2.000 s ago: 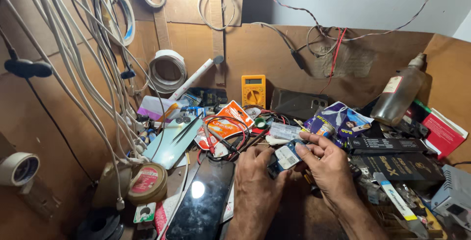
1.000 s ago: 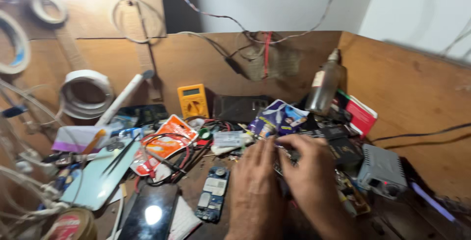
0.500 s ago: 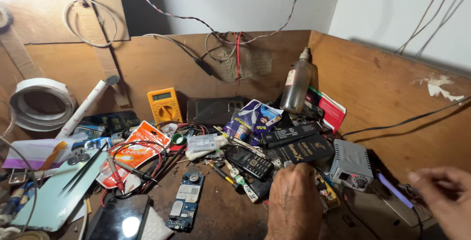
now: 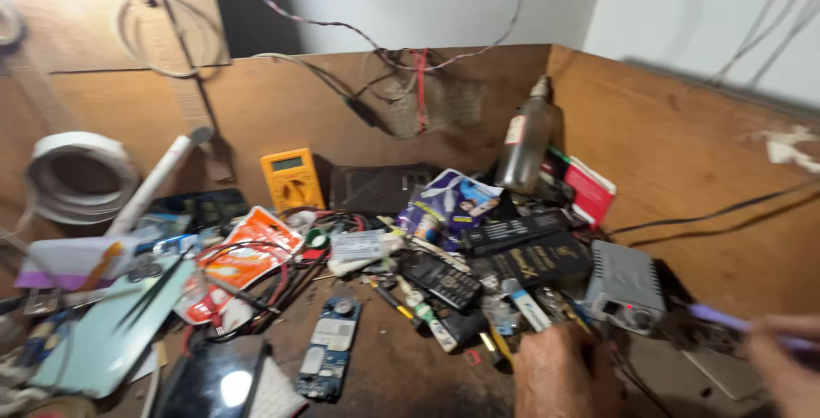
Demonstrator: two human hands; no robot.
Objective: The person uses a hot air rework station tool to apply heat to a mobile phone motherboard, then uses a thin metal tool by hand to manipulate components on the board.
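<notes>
Down at the lower edge of the view, we are resting our left hand (image 4: 559, 371) on the cluttered wooden bench (image 4: 401, 375), knuckles up and fingers curled under, so we cannot tell whether it is closing on anything. Off to its right, our right hand (image 4: 781, 358) is pinching a thin purple tool (image 4: 726, 319), fingers closing around the shaft like a pen, probably so the tip is pointing back toward the left hand. Between the two hands a small grey box (image 4: 626, 286) is sitting, just above the tool's tip. Beyond the left hand's knuckles a black keypad phone (image 4: 442, 280) is lying flat, and further left of that hand a bare phone circuit board (image 4: 329, 348) is lying face up among red wires
</notes>
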